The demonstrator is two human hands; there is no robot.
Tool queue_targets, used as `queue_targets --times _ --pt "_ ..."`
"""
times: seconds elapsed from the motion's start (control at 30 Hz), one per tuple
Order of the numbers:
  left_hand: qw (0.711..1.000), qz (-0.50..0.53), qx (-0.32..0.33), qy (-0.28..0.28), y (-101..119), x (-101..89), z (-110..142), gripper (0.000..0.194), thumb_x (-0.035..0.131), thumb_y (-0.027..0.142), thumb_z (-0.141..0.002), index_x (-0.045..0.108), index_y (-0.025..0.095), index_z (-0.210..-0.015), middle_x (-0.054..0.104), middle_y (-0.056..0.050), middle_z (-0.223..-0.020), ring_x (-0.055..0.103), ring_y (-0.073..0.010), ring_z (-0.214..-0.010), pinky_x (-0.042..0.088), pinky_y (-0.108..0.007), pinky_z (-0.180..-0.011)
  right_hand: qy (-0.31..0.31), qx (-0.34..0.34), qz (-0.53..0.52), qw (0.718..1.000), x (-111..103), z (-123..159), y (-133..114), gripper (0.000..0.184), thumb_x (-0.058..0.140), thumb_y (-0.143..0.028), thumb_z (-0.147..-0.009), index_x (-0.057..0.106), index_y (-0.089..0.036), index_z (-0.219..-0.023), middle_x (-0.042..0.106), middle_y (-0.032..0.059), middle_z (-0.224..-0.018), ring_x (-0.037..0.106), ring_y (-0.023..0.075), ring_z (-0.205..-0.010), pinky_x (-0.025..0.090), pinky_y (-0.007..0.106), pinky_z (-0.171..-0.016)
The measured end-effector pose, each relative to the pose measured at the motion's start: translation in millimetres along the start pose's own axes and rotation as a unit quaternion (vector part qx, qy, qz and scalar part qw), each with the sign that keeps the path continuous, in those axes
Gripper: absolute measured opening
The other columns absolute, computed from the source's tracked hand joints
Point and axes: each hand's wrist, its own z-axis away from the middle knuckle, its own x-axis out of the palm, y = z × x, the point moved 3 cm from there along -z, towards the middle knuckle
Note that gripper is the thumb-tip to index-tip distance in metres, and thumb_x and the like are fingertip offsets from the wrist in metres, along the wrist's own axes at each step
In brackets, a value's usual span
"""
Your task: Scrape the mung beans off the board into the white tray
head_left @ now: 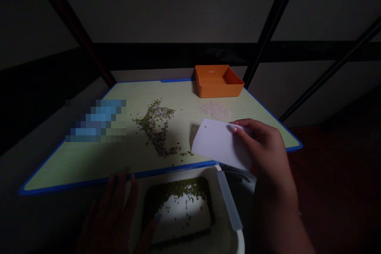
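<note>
My right hand (264, 147) pinches a white flat scraper (222, 141) with a small hole near one corner, thumb on top. The scraper is tilted over the front edge of the board (184, 135), its left corner by a few loose beans. In the dimness, my left hand (119, 214) grips the left side of a clear plastic container (235, 222), with the thumb over the inside. Small green beans (190, 186) line the container's far side and edges. On the board, more green beans (156, 127) lie scattered with pale grains among them.
A small heap of pale grains (214, 110) lies at the board's right, in front of an orange open tray (220, 89). A blurred blue item (101, 119) lies at the left. The board has a blue rim; light-coloured panels (175, 8) stand behind it.
</note>
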Motion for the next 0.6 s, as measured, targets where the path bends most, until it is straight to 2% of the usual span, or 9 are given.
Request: queue_targets --times 0.23,0.43,0.6 --pt "1.0 0.02 -0.014 -0.003 1.0 -0.3 -1.3 0.077 0.04 0.052 -0.082 0.014 0.021 -0.146 0.012 -0.009 -0.164 0.017 -0.0321 -0.15 0.044 -0.059 -0.103 0.004 0.002 -0.021 1.0 -0.4 -0.1 1.7 0.01 0.068 -0.031 -0.083 0.075 -0.024 -0.086 0.075 0.0009 -0.081 0.066 0.0158 -0.072 0.047 0.03 -0.065" --pt "0.999 0.032 -0.017 0.007 1.2 -0.8 -0.5 0.076 0.041 0.05 -0.081 0.014 0.022 -0.147 0.012 -0.008 -0.164 0.02 -0.0337 -0.149 0.047 -0.063 -0.101 0.018 0.003 -0.052 0.998 2.8 -3.3 4.2 0.015 0.07 -0.028 -0.081 0.077 -0.025 -0.094 0.078 0.0025 -0.099 0.069 0.0183 -0.089 0.051 0.033 -0.076" --pt "0.999 0.034 -0.02 0.01 1.6 -1.3 -1.2 0.077 0.043 0.051 -0.079 0.018 0.021 -0.146 0.017 -0.01 -0.163 0.022 -0.0347 -0.149 0.049 -0.065 -0.099 0.008 -0.001 -0.061 0.998 4.2 -3.9 3.1 0.014 0.07 -0.027 -0.082 0.078 -0.027 -0.093 0.079 0.0016 -0.096 0.07 0.0182 -0.089 0.053 0.034 -0.081"
